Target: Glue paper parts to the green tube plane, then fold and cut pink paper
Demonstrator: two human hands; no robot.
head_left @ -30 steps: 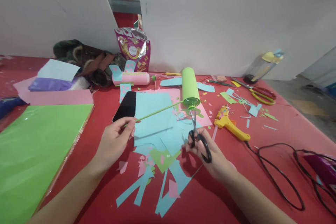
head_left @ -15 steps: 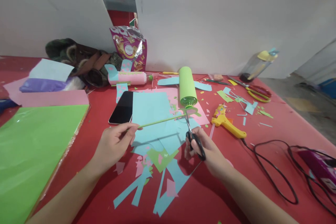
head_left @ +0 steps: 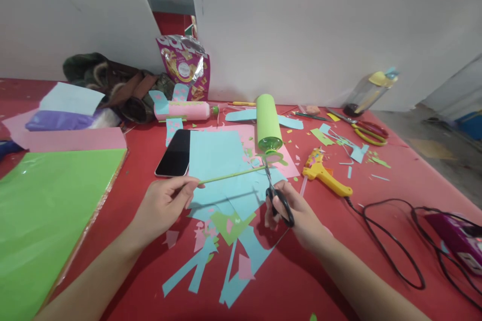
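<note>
Between thumb and fingers, my left hand (head_left: 167, 205) pinches one end of a thin green paper strip (head_left: 231, 175). The strip stretches rightward above light blue paper (head_left: 216, 153). My right hand (head_left: 293, 213) grips black-handled scissors (head_left: 278, 205), their blades pointing away from me at the strip's far end. Whether the blades touch the strip I cannot tell. Just beyond them lies a bottle wrapped in green paper (head_left: 266, 120), with its neck toward me and blue paper wings at its sides. Blue, green and pink scraps (head_left: 233, 228) lie below my hands.
A yellow glue gun (head_left: 326, 178) with a looping black cord lies to the right. Red-and-yellow-handled scissors (head_left: 371, 133) are farther back. A phone (head_left: 175, 153), a pink-wrapped bottle (head_left: 188, 110) and a snack bag (head_left: 186, 67) are left of centre. Green sheets (head_left: 56, 210) cover the left side.
Both hands keep almost the same pose, still on the strip and the scissors. The whole view has shifted very slightly.
</note>
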